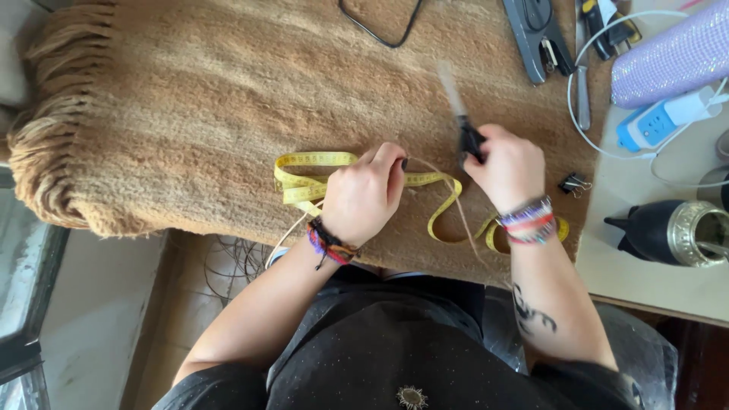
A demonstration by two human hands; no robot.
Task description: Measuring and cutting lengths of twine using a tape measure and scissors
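My left hand (366,193) is curled into a fist on the brown fringed blanket (190,106), resting over a yellow tape measure (311,173) and pinching a thin tan cord (462,216) that runs toward me. My right hand (507,163) grips a black-handled tool (469,139) whose pale blade points away from me and is blurred by motion. More loops of the yellow tape lie under my right wrist. Both wrists wear woven bracelets.
At the far edge lie a dark grey punch tool (535,34), pliers (607,26), a black cable loop (380,30) and a lilac glittery roll (672,57). A blue-white power strip (657,121), a small black binder clip (575,183) and a black-and-metal cup (672,231) sit at right.
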